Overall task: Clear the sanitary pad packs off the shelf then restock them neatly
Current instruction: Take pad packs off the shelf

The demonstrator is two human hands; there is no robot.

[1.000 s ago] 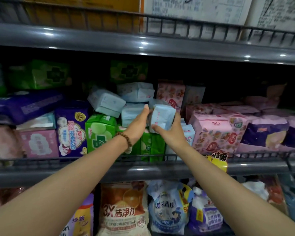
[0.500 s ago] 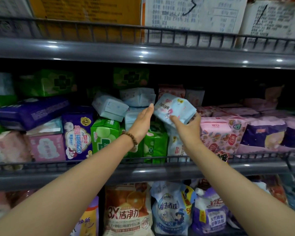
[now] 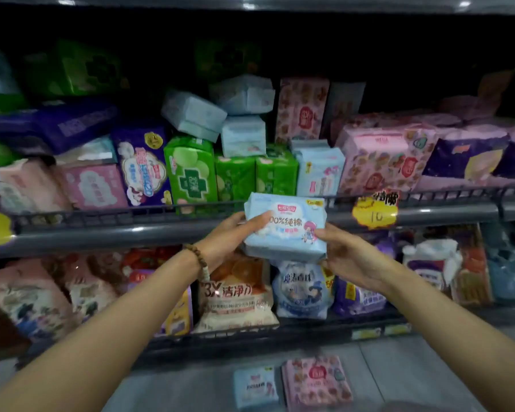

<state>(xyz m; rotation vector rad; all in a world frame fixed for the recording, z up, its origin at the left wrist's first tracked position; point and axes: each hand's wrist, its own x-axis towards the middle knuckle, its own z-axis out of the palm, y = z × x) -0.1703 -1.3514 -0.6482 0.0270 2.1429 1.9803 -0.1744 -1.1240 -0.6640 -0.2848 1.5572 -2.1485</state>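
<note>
I hold a light blue pad pack (image 3: 286, 230) with both hands in front of the grey shelf rail (image 3: 131, 230), off the shelf. My left hand (image 3: 231, 237) grips its left side and my right hand (image 3: 347, 257) its right lower corner. On the shelf behind stand green packs (image 3: 191, 171), more light blue packs (image 3: 320, 171), (image 3: 194, 114), pink packs (image 3: 381, 156) and purple packs (image 3: 143, 165). Down on the floor lie a blue pack (image 3: 254, 386) and a pink pack (image 3: 315, 380), side by side.
A lower shelf holds detergent bags, an orange one (image 3: 235, 292) and a blue one (image 3: 302, 288). A yellow price tag (image 3: 373, 214) hangs on the rail at the right. Grey floor (image 3: 414, 367) runs along the shelf foot.
The light blue pack has come off the shelf stack and down in front of the rail, now held by both hands. The view has tilted down to show the floor.
</note>
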